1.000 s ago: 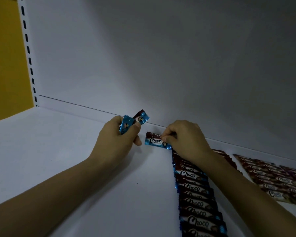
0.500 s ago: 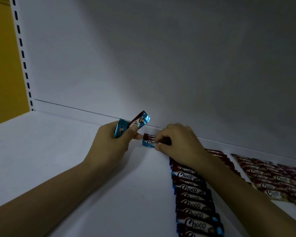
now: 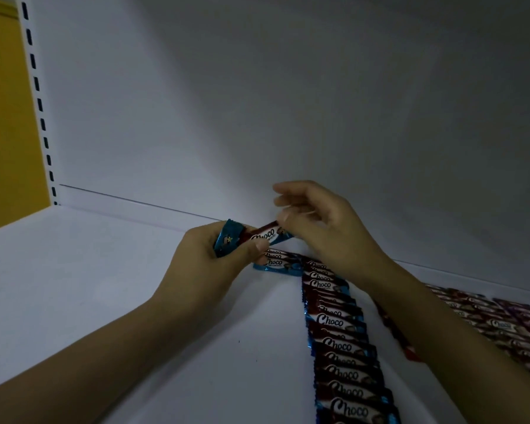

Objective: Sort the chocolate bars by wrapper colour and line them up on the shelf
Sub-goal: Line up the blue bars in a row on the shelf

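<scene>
The blue row [image 3: 343, 347] runs almost to the far edge of the shelf [image 3: 104, 301]; other rows [image 3: 502, 325] lie right. Our left hand [image 3: 202, 270] grips spare blue bars [image 3: 228, 240]; our right hand [image 3: 322, 231] pinches one.

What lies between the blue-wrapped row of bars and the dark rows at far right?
Head view: the right forearm crosses that stretch, with red wrapper edges showing under it.
</scene>
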### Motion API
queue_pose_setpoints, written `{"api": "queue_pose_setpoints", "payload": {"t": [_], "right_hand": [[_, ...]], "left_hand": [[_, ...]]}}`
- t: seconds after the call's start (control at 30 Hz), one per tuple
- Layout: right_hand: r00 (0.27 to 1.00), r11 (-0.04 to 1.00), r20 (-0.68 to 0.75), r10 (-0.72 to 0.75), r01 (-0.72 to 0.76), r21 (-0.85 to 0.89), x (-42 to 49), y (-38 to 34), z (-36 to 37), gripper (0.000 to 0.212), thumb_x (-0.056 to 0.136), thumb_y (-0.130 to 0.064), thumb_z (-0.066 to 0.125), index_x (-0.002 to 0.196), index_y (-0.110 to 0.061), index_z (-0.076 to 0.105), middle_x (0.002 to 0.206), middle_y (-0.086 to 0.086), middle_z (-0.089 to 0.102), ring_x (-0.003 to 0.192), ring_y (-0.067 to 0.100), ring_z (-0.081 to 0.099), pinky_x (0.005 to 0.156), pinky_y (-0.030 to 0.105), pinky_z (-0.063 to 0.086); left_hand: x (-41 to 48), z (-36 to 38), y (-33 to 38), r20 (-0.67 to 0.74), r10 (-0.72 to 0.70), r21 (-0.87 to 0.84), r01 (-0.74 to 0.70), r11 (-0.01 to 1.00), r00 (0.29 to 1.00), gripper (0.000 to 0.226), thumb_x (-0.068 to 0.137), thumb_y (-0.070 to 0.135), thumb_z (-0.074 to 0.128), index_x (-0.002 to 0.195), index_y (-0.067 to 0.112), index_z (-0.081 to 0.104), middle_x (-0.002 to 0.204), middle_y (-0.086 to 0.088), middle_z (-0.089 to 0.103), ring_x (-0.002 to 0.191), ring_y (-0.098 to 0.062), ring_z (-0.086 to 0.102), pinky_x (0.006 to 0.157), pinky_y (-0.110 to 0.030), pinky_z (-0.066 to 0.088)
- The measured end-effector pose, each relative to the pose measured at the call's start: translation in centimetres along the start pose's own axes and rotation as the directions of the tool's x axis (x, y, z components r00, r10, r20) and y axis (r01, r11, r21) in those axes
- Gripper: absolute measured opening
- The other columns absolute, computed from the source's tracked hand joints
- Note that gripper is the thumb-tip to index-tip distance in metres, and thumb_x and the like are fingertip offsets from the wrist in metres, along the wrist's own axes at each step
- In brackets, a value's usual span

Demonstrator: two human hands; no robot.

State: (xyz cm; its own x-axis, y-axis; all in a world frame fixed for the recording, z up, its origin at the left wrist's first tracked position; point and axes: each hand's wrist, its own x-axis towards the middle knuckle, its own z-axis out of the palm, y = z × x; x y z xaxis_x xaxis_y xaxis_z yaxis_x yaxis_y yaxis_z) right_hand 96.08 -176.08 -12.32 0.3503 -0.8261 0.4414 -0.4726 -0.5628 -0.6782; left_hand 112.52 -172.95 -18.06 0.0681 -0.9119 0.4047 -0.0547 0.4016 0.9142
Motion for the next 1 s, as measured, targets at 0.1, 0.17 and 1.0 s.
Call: {"api": "queue_pose_setpoints", "payload": {"t": [0.1,0.17,1.0], "right_hand": [[0.992,0.985,0.121,-0.019,0.039,-0.170,-0.1,-0.3,0.2,0.023,0.090,-0.022,0.060,0.112,-0.029,0.063,0.102,-0.014,0.065,0.097,-0.004,0.058,0.086,0.011,0.045],[0.986,0.983,0.168,-0.004,0.034,-0.178,-0.2,-0.3,0.4,0.014,0.090,-0.017,0.061,0.099,-0.021,0.072,0.091,-0.011,0.070,0.088,-0.001,0.062,0.082,0.013,0.048],[0.949,0.906,0.088,0.304,-0.258,-0.336,-0.6,3.0,1.7,0.012,0.084,-0.023,0.069,0.095,-0.023,0.073,0.092,-0.008,0.070,0.086,0.008,0.063,0.090,0.032,0.049]], "left_hand": [[0.0,-0.4,-0.1,0.021,0.073,0.148,-0.076,0.986,0.997,0.007,0.084,0.023,0.069,0.079,0.023,0.072,0.060,0.017,0.066,0.052,0.004,0.056,0.048,-0.007,0.037],[0.0,-0.5,-0.3,0.049,0.083,0.207,-0.091,0.974,0.995,0.004,0.084,0.024,0.069,0.083,0.022,0.073,0.063,0.019,0.067,0.056,0.003,0.059,0.050,-0.007,0.039],[1.1,-0.3,-1.4,-0.127,-0.161,0.145,0.178,0.973,0.979,0.035,0.100,0.041,0.033,0.099,0.027,0.066,0.079,0.002,0.060,0.069,-0.011,0.051,0.059,-0.025,0.037]]}}
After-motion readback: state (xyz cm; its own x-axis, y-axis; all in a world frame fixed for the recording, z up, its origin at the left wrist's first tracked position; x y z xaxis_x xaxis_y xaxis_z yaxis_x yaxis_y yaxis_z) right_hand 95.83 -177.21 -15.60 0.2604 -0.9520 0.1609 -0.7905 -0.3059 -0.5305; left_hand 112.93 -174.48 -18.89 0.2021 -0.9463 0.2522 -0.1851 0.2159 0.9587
